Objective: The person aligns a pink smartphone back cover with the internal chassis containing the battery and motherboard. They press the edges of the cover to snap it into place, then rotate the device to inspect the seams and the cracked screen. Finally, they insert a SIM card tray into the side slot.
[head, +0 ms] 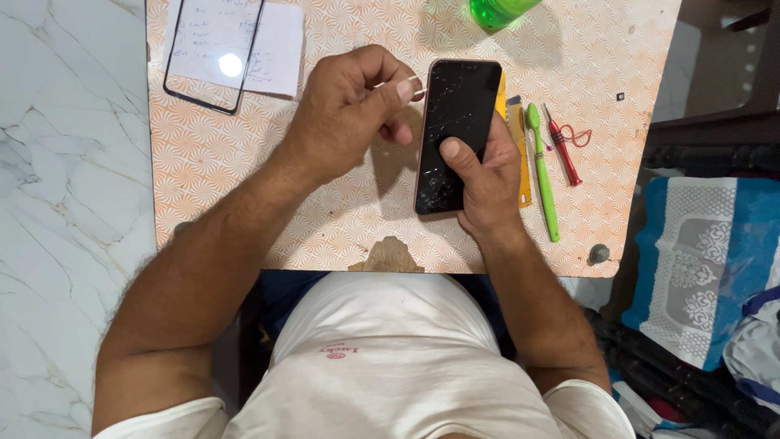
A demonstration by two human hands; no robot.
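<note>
Seen from above, a person in a white shirt [390,366] sits at a small table [244,162] covered in an orange and white fan pattern; a patch at the near edge is worn through to brown. The right hand [487,183] is closed around a phone [457,134], thumb pressed flat on its black glass, which is glossy and finely cracked. The phone is upright in the hand, just above the table's middle. The left hand [349,110] is pinched shut, thumb and forefinger clamped on a thin pale pick [414,80] whose tip meets the phone's top left corner; what the pick is made of is hard to tell. Just right of the phone lie a yellow tool [522,146], partly hidden by the hand, a long green toothbrush [543,175] and a red screwdriver [562,146]. Farther off, a black-rimmed glass panel [213,50] rests on white paper [280,47]. A green bottle [496,11] is cut off at the top edge, so its contents stay unseen.
</note>
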